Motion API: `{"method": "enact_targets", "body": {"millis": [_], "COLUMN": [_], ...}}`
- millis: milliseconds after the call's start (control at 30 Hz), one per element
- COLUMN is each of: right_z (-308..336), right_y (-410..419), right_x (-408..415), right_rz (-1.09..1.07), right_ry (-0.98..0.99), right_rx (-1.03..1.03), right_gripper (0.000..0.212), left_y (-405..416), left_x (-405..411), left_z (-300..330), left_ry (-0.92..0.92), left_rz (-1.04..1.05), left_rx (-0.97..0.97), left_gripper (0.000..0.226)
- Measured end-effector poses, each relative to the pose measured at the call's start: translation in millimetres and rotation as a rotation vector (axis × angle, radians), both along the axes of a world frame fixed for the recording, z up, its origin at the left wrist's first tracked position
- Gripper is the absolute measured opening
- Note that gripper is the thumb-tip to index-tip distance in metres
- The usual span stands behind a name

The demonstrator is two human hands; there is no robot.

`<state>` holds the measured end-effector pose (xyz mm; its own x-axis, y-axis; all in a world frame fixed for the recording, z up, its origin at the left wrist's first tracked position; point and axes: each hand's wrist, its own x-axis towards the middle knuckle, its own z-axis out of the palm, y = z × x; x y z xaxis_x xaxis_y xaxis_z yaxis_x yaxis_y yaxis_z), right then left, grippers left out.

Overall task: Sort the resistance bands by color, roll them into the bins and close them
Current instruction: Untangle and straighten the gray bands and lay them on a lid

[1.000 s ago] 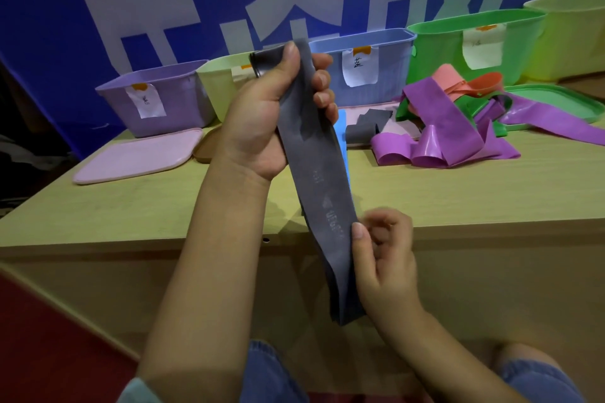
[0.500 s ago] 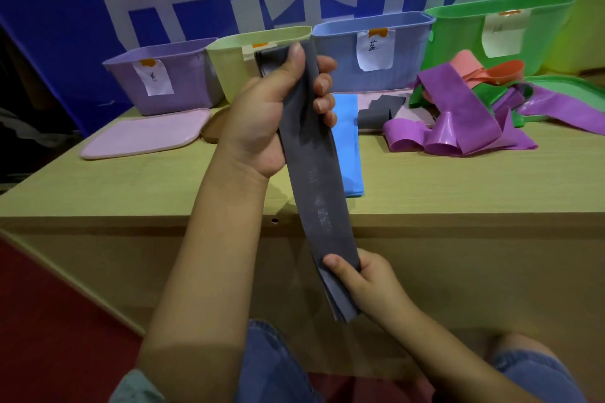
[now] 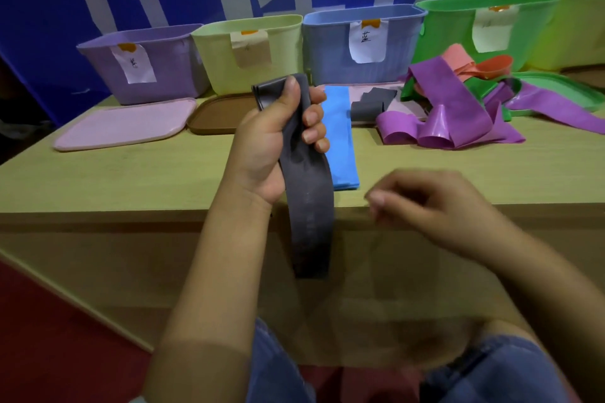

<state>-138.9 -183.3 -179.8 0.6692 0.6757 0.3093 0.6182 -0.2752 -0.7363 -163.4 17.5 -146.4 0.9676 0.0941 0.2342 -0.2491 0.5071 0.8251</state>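
head view: the left hand [image 3: 278, 137] is clenched around the upper end of a grey resistance band [image 3: 311, 206], thumb along the near face and fingers wrapped over the far edge. the band hangs straight down from that fist, in front of the table edge [image 3: 131, 216], its lower end free. the right hand [image 3: 435, 206] is blurred, just right of the band and apart from it; fingers look loosely curled and hold nothing.

on the table: a blue band [image 3: 340, 141] lying flat, a second grey band [image 3: 370, 101] folded behind it, and a tangled heap of purple bands [image 3: 451, 114] with pink and green strips mixed in. a row of labelled bins stands at the back, the purple bin [image 3: 147, 65] at left, with a pink lid [image 3: 121, 124] lying before it. all bins are open.

handling judgement: the band appears thin, light and limp, with a grippy rubber surface; it will sag and twist if held at one point. best taken at the free lower end, pinched across its full width, then rolled upward toward the gripping fist.
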Motion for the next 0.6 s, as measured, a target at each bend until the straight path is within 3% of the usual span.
{"method": "enact_targets", "body": {"millis": [133,233,367,500,600], "right_z": [36,46,38,32,36], "right_y": [21,51,83,92,89], "right_x": [59,117,172,197,201], "right_rz": [-0.201,-0.344,-0.355,-0.375,-0.428], "right_ry": [-0.224,-0.376,-0.397,-0.412,-0.378], "right_rx": [-0.029,-0.245,-0.481,-0.581,-0.466], "right_gripper": [0.017,0.042,0.063,0.039,0.024], "left_y": [-4,-4,-5,-1,2], "left_x": [2,4,7,5,5], "left_z": [-3,-5,-9,-11,-10], "left_ry": [0.006,0.033,0.074,0.085,0.086], "left_rz": [-0.001,-0.016,-0.032,-0.056,-0.037], "left_rx": [-0.014,-0.04,-0.048,-0.003,0.008], "left_gripper": [0.032,0.031,0.029,0.025,0.021]}}
